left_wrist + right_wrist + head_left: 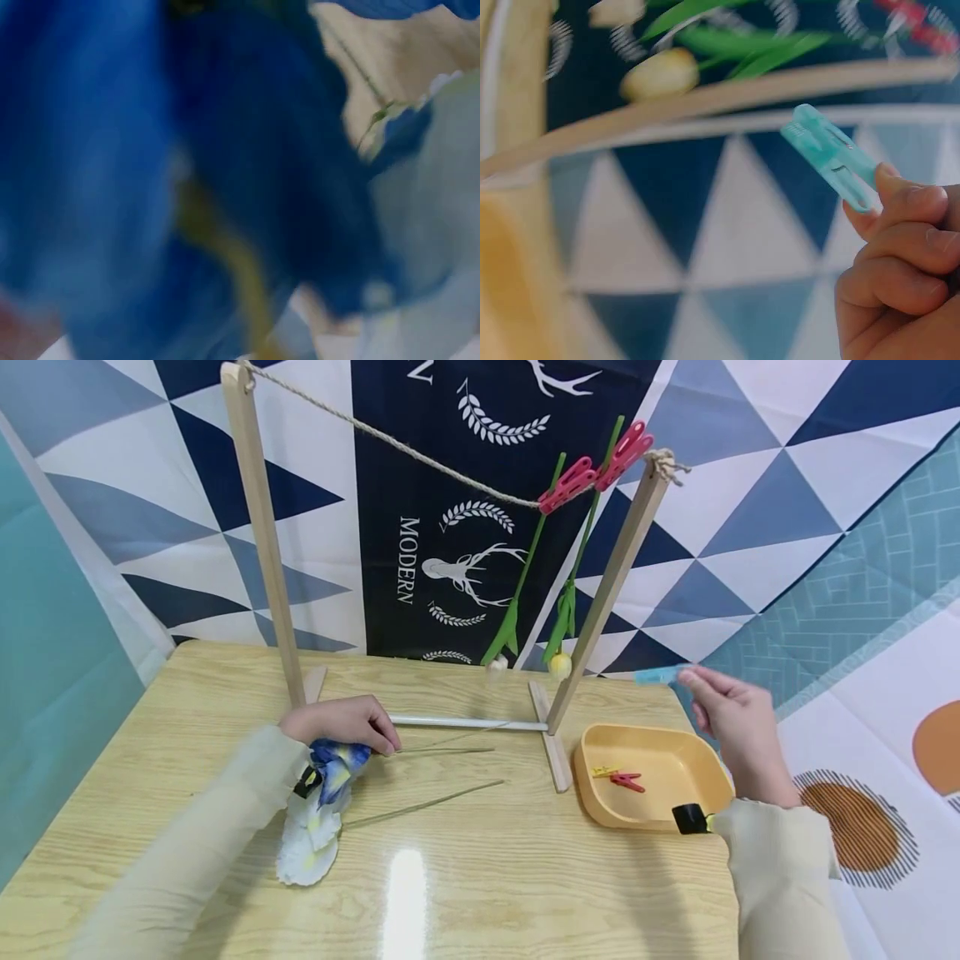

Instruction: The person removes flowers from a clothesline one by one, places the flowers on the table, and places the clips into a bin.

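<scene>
A light-blue clothespin (829, 156) is pinched between the thumb and forefinger of my right hand (742, 727), raised above the tub's right side. My left hand (352, 724) grips the stem of a blue artificial flower (337, 764) low over the table, left of centre. Blue petals fill most of the left wrist view. Just below it lies a white flower (307, 843), its thin stem stretching to the right. Two tulips, one white (498, 665) and one yellow (559, 665), hang head down from a rope (405, 447), each held by a pink clothespin.
Two wooden posts (262, 527) carry the rope, joined low down by a white rod (457, 722). An orange tub (652, 817) by the right post's foot holds a yellow and a red clothespin (627, 782). A patterned cloth hangs behind the table (517, 877).
</scene>
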Available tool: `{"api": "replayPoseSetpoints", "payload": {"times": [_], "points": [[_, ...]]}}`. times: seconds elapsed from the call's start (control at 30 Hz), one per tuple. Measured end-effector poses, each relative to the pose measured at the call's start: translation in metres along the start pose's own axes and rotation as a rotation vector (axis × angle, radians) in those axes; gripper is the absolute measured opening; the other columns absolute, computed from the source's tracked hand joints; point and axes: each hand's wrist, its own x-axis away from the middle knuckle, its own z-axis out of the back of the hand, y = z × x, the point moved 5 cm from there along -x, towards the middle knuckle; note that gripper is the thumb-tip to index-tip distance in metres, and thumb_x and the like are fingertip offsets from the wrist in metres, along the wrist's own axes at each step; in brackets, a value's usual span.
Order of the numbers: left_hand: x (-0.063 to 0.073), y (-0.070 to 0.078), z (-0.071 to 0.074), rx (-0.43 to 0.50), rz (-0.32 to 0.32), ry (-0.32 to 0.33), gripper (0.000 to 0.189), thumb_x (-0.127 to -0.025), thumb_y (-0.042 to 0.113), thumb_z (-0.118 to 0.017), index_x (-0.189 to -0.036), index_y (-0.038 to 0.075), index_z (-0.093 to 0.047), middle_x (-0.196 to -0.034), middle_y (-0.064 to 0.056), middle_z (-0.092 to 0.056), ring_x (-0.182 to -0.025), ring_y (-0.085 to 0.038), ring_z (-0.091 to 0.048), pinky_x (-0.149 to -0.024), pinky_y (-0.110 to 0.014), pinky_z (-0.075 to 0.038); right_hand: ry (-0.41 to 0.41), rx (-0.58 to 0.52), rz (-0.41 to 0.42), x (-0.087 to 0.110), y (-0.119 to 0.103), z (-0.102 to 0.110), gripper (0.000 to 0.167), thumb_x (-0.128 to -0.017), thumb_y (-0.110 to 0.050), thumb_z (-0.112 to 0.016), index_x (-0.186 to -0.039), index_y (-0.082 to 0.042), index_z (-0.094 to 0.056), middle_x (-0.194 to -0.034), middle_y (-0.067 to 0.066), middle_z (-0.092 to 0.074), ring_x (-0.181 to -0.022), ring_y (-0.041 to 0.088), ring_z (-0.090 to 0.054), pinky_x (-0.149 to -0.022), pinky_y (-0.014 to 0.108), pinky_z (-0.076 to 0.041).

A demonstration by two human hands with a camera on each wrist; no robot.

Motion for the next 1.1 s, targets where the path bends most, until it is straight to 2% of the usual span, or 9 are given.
{"api": "replayPoseSetpoints", "payload": {"times": [0.07, 0.17, 0.23, 0.4, 0.57, 0.8, 0.9, 1.0, 1.1], "points": [[-0.003, -0.003, -0.005, -0.014, 0.009, -0.020, 0.018, -0.086, 0.011, -0.065, -0.098, 0.000, -0.073, -0.092, -0.004, -0.072, -0.074, -0.001, -0.056, -0.070, -0.019, -0.048, -0.045, 0.128, -0.078, -0.008, 0.027, 0.003, 0.044, -0.087, -0.041, -0.063, -0.121, -0.014, -0.061, -0.050, -0.009, -0.046, -0.044, 0.005, -0.038, -0.040, 0.023, -0.029], [-0.008, -0.007, -0.011, -0.032, 0.023, -0.044, 0.019, -0.086, 0.012, -0.066, -0.099, 0.000, -0.073, -0.094, -0.005, -0.073, -0.075, -0.001, -0.058, -0.072, -0.018, -0.048, -0.118, 0.264, -0.167, -0.018, 0.063, 0.005, 0.059, -0.091, -0.046, -0.055, -0.133, -0.003, -0.049, -0.051, -0.012, -0.044, -0.044, 0.004, -0.037, -0.041, 0.022, -0.032], [-0.011, -0.010, -0.015, -0.044, 0.032, -0.048, 0.018, -0.086, 0.012, -0.066, -0.099, 0.001, -0.073, -0.095, -0.004, -0.073, -0.076, 0.000, -0.058, -0.073, -0.018, -0.048, -0.154, 0.301, -0.200, -0.023, 0.085, 0.006, 0.065, -0.093, -0.045, -0.050, -0.136, 0.003, -0.042, -0.052, -0.013, -0.043, -0.043, 0.003, -0.034, -0.041, 0.021, -0.032], [-0.018, -0.016, -0.024, -0.060, 0.041, -0.050, 0.017, -0.085, 0.012, -0.067, -0.098, 0.003, -0.074, -0.094, -0.005, -0.073, -0.074, 0.000, -0.058, -0.072, -0.019, -0.048, -0.225, 0.307, -0.279, -0.031, 0.129, 0.007, 0.063, -0.096, -0.043, -0.046, -0.136, 0.006, -0.040, -0.054, -0.013, -0.043, -0.043, 0.001, -0.030, -0.043, 0.020, -0.033], [-0.020, -0.026, -0.035, -0.101, 0.077, -0.045, 0.015, -0.084, 0.010, -0.067, -0.096, 0.004, -0.074, -0.092, -0.004, -0.073, -0.073, 0.001, -0.057, -0.071, -0.018, -0.048, -0.290, 0.331, -0.332, -0.033, 0.158, 0.001, 0.054, -0.098, -0.039, -0.045, -0.126, 0.007, -0.046, -0.058, -0.010, -0.042, -0.049, 0.004, -0.034, -0.051, 0.022, -0.036], [-0.021, -0.029, -0.044, -0.121, 0.072, -0.043, 0.013, -0.083, 0.006, -0.066, -0.092, 0.002, -0.074, -0.088, -0.005, -0.073, -0.069, 0.000, -0.055, -0.066, -0.017, -0.047, -0.342, 0.321, -0.375, -0.035, 0.182, -0.011, 0.047, -0.099, -0.033, -0.046, -0.122, 0.007, -0.049, -0.057, -0.008, -0.045, -0.046, 0.004, -0.034, -0.046, 0.020, -0.033], [-0.021, -0.031, -0.046, -0.121, 0.082, -0.030, 0.012, -0.083, 0.006, -0.066, -0.091, 0.003, -0.075, -0.088, -0.004, -0.073, -0.069, 0.000, -0.055, -0.066, -0.017, -0.047, -0.331, 0.302, -0.420, -0.037, 0.191, -0.015, 0.037, -0.097, -0.033, -0.049, -0.103, 0.001, -0.059, -0.056, -0.008, -0.046, -0.047, 0.004, -0.037, -0.047, 0.020, -0.035], [-0.021, -0.031, -0.046, -0.132, 0.088, -0.024, 0.011, -0.082, 0.006, -0.067, -0.090, 0.003, -0.075, -0.087, -0.004, -0.073, -0.068, 0.001, -0.055, -0.067, -0.017, -0.047, -0.314, 0.285, -0.468, -0.039, 0.199, -0.017, 0.031, -0.096, -0.034, -0.051, -0.084, -0.008, -0.062, -0.054, -0.009, -0.047, -0.047, 0.004, -0.040, -0.047, 0.020, -0.036], [-0.023, -0.031, -0.047, -0.145, 0.082, -0.011, 0.011, -0.081, 0.005, -0.068, -0.089, 0.003, -0.075, -0.086, -0.004, -0.073, -0.068, 0.001, -0.054, -0.067, -0.016, -0.047, -0.306, 0.256, -0.509, -0.039, 0.206, -0.020, 0.032, -0.096, -0.036, -0.051, -0.078, -0.011, -0.061, -0.054, -0.009, -0.049, -0.047, 0.004, -0.041, -0.047, 0.019, -0.035]]}}
